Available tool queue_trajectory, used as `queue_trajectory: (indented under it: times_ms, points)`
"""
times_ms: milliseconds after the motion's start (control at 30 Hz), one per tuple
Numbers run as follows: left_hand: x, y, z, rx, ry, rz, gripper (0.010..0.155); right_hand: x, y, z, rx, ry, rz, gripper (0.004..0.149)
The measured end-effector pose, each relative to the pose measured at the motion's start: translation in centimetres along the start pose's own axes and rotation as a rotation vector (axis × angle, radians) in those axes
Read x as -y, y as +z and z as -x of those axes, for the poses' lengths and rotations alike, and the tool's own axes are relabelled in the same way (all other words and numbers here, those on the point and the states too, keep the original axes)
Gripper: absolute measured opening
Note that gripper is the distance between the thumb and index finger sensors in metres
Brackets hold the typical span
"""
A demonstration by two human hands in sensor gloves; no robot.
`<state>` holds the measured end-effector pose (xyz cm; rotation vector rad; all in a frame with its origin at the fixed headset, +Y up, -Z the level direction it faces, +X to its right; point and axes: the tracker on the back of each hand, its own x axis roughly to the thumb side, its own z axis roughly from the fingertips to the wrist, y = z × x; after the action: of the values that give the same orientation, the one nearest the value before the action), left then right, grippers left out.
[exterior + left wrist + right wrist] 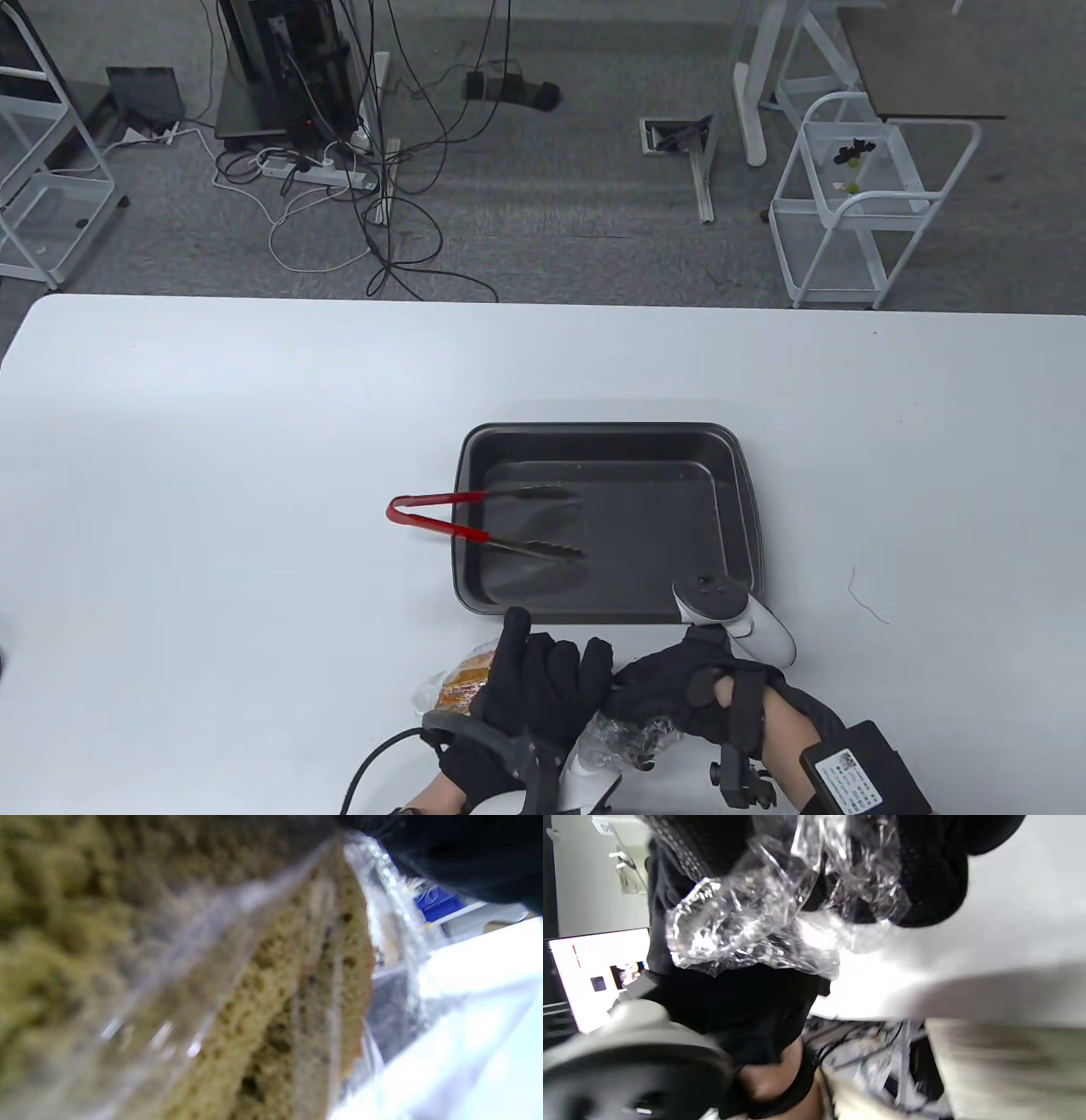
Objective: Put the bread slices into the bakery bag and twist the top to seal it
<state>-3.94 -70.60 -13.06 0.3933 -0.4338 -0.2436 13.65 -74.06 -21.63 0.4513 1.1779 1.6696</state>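
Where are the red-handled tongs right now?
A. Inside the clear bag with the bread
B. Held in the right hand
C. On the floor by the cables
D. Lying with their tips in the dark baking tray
D: the tongs lie untouched, metal tips inside the baking tray and red handles sticking out over its left rim, while both hands work the bag.

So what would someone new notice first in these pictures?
Two black-gloved hands meet at the table's near edge: the left hand holds the bagged bread slices, the right hand grips the clear bakery bag's crumpled top. Behind them, red-handled tongs lie over the rim of a dark baking tray.
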Motion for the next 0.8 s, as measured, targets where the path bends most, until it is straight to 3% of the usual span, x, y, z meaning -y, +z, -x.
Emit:
queue_trajectory:
  times_ms: [167,300,400,500,600,700,767,800]
  points:
    - [2.0,-1.3,4.6,-0.096,0.397,0.192,0.049,1.2,3.3,-2.9,0.168,0.107,0.221,0.091]
    - [4.7,-2.0,8.9,-0.151,0.908,0.393,0.050,0.5,5.6,-5.9,0.355,0.303,0.355,0.102]
    - [8.0,-2.3,10.5,-0.112,1.363,0.550,0.051,-1.0,6.1,-7.6,0.399,0.699,0.450,0.110]
    - [11.2,-2.4,10.1,0.018,1.760,0.712,0.051,-3.2,5.3,-8.5,0.409,1.136,0.531,0.115]
    - [12.7,-2.4,8.9,0.115,1.944,0.822,0.052,-5.7,4.3,-8.5,0.487,1.572,0.645,0.117]
    - [12.8,-2.4,7.5,0.267,2.081,0.891,0.053,-8.5,3.2,-7.5,0.547,2.269,0.789,0.118]
    - [12.5,-2.4,6.9,0.334,2.095,0.912,0.054,-9.6,2.7,-6.9,0.652,2.550,0.804,0.121]
    - [12.4,-2.4,6.6,0.358,2.093,0.927,0.054,-10.0,2.5,-6.7,0.714,2.566,0.793,0.119]
